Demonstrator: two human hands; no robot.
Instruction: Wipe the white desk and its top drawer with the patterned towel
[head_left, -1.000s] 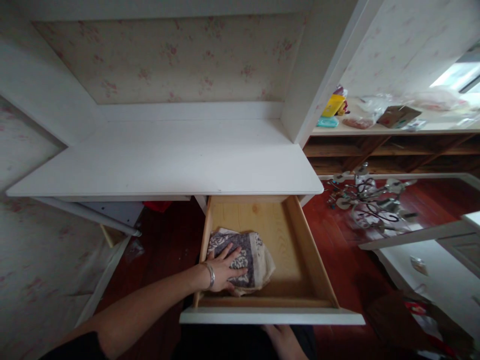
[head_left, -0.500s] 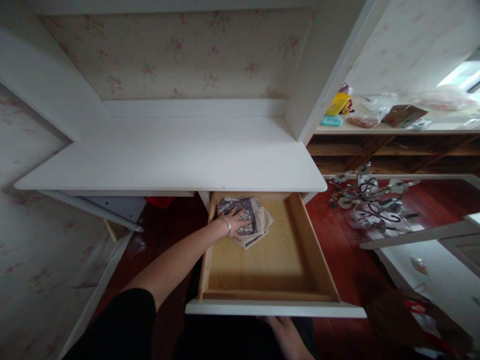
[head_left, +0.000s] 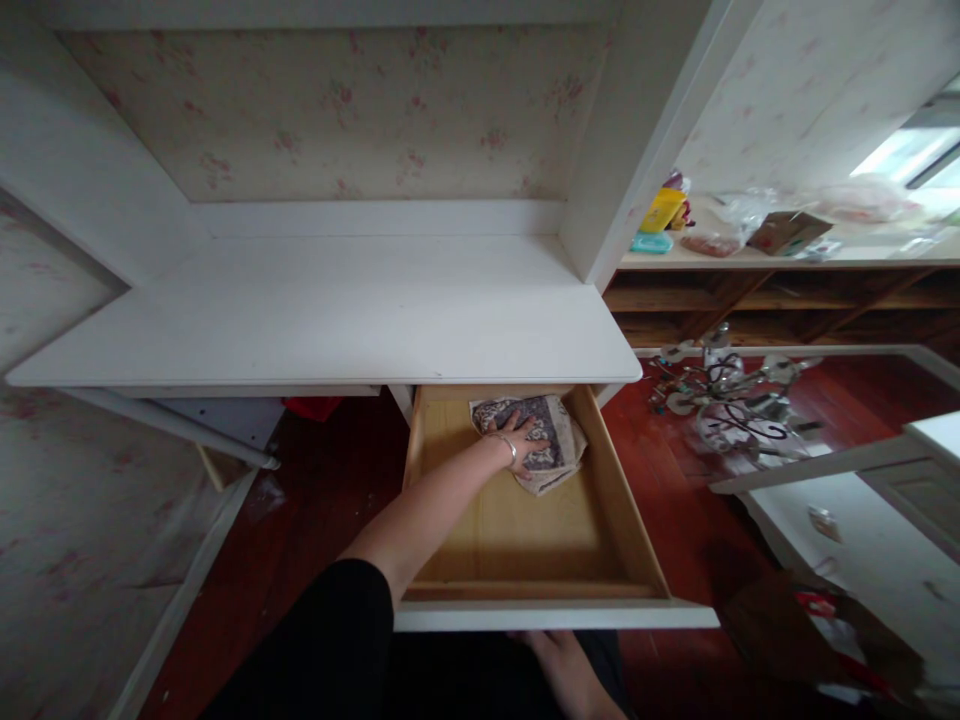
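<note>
Moved rightward since the previous frame, the left hand (head_left: 514,440) and a folded patterned cloth (head_left: 559,435) have gone from the left rear to the right rear of a pulled-out wooden drawer (head_left: 525,550), beneath a white surface (head_left: 375,310). That hand lies flat on the cloth, fingers spread, seemingly pressing rather than gripping. Below the drawer front (head_left: 555,616) is the right hand (head_left: 562,665), fingertips hidden; whether it grips cannot be told. Wiping the drawer's bottom appears underway; the next move likely calls for steady palm pressure toward the nearer wood.
</note>
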